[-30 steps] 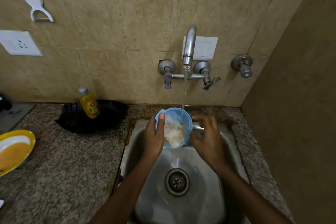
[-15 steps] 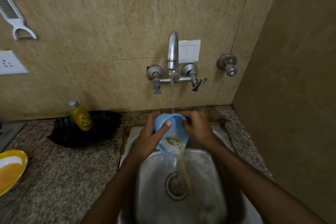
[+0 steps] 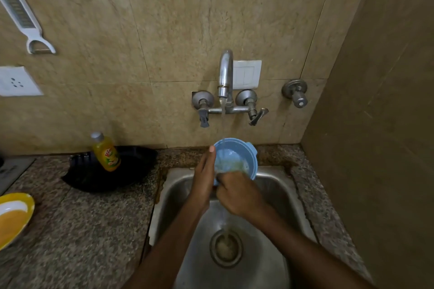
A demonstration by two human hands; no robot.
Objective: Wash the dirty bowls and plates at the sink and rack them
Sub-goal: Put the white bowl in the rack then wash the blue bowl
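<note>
A light blue bowl (image 3: 237, 156) is tilted toward me over the steel sink (image 3: 277, 192), under water running from the tap (image 3: 226, 77). Greenish residue clings to its inner wall. My left hand (image 3: 203, 176) holds the bowl's left side, with the thumb up along the rim. My right hand (image 3: 239, 191) has its fingers curled into the bowl at its lower edge; the fingertips are hidden. Water streams down past my right hand into the drain (image 3: 226, 247).
A yellow dish-soap bottle (image 3: 105, 152) stands on a black rack (image 3: 131, 169) left of the sink. A yellow plate with orange residue (image 3: 14, 218) lies at the counter's left edge. Side wall close on the right. A grater (image 3: 21, 14) hangs on the tiles.
The bowl was tipped and its rice and water poured out; now it faces up under the stream. My right hand moved from the rim's far side into the bowl's lower edge.
</note>
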